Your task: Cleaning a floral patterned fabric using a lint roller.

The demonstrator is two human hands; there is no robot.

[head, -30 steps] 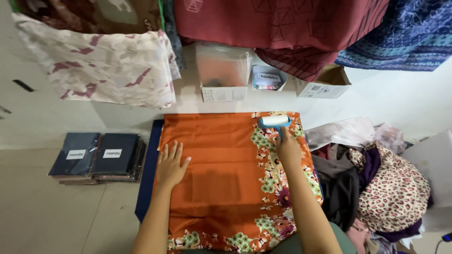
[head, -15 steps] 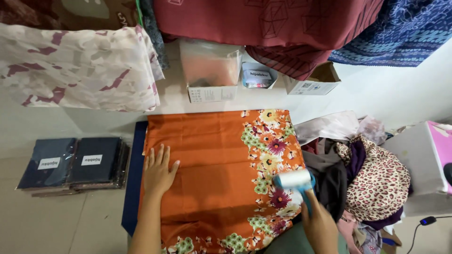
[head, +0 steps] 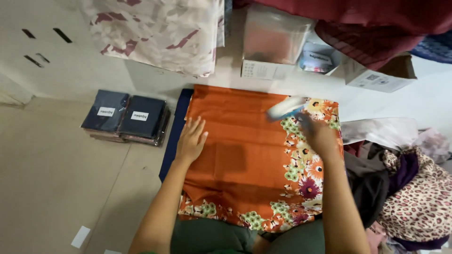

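Lint roller (head: 286,107) moved up from cloth's near right edge to far floral border, gripped in closed right hand (head: 318,135), left hand (head: 190,139) spread flat on orange cloth (head: 245,155), packaged dark fabric stack (head: 126,117) at left.

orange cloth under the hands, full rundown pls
The orange cloth with a floral border looks like thin woven fabric, folded into a flat rectangle with faint crease lines. Flowers in cream, green and maroon run along its right and near edges. It lies on a dark blue mat on the floor. The left hand rests flat on its left part; the right hand holds a blurred white lint roller over its far right corner.
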